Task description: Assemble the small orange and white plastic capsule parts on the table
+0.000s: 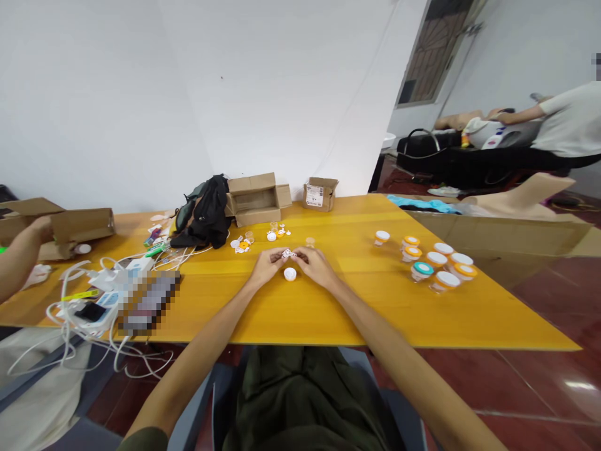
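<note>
In the head view, my left hand (265, 264) and my right hand (313, 262) meet over the middle of the table, fingers closed on a small white piece with dark spots (287, 253). The piece is too small to name. Just below it a round white lid (290, 274) lies on the wood. Behind my right hand stands a small clear cup (310, 242). Farther back to the left are small white and orange parts (241, 245), another clear cup (249, 237) and a white lid (271, 236).
Several lidded jars (437, 259) stand on the right of the table (357, 313). At the back are a black bag (209, 213) and two cardboard boxes (257, 203). Cables and a power strip (134, 269) lie left. Another person's arm (21, 254) reaches into a box (84, 224).
</note>
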The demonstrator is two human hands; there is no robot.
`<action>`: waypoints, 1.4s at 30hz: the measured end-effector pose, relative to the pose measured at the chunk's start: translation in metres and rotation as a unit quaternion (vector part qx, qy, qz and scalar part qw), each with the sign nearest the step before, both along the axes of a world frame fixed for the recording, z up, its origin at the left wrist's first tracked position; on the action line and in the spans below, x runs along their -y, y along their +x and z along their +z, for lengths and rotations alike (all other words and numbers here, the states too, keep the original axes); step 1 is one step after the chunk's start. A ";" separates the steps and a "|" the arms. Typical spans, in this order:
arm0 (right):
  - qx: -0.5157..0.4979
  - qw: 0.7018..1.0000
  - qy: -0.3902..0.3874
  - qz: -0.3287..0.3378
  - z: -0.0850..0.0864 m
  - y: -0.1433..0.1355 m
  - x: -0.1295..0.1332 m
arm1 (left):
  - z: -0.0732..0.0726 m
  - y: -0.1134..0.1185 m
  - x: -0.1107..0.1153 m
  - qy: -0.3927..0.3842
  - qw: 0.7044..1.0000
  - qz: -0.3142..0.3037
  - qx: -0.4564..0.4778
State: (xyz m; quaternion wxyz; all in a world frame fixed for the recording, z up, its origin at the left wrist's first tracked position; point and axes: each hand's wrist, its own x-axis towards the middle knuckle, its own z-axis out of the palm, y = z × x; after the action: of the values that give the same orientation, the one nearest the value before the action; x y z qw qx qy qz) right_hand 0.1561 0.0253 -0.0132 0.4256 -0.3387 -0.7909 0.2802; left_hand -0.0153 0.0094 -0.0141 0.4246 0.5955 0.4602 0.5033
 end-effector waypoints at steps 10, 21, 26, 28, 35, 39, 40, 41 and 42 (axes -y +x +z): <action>-0.070 0.998 -0.006 -0.002 -0.006 0.001 -0.003 | -0.001 0.000 -0.001 0.003 1.000 0.016 -0.020; -0.033 0.998 0.058 0.009 -0.004 0.003 0.001 | 0.001 0.004 0.003 0.004 1.000 0.014 -0.023; -0.033 0.998 0.044 0.013 -0.004 0.003 0.001 | 0.001 0.005 0.004 0.005 1.000 0.011 -0.028; -0.038 0.998 0.036 0.020 -0.003 0.003 0.002 | 0.001 0.005 0.004 0.003 0.999 0.013 -0.030; -0.043 0.999 0.005 0.010 -0.002 0.002 0.002 | 0.001 0.005 0.005 0.005 0.999 0.008 -0.038; -0.045 0.999 -0.011 -0.010 -0.003 0.001 0.002 | 0.001 0.005 0.005 0.010 0.999 -0.002 -0.037; -0.044 0.999 -0.014 -0.016 -0.003 0.001 0.002 | 0.001 0.005 0.005 0.011 0.999 -0.002 -0.036; -0.043 0.999 -0.017 -0.020 -0.004 0.001 0.001 | 0.001 0.006 0.005 0.012 0.999 -0.001 -0.036; -0.042 0.999 -0.020 -0.024 -0.004 0.001 0.001 | 0.001 0.006 0.005 0.013 0.999 -0.001 -0.034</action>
State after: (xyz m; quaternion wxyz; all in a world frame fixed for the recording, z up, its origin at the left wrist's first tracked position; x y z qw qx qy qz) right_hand 0.1569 0.0244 -0.0174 0.4579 -0.3545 -0.7582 0.2996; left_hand -0.0097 0.0042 -0.0134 0.4009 0.6186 0.4672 0.4883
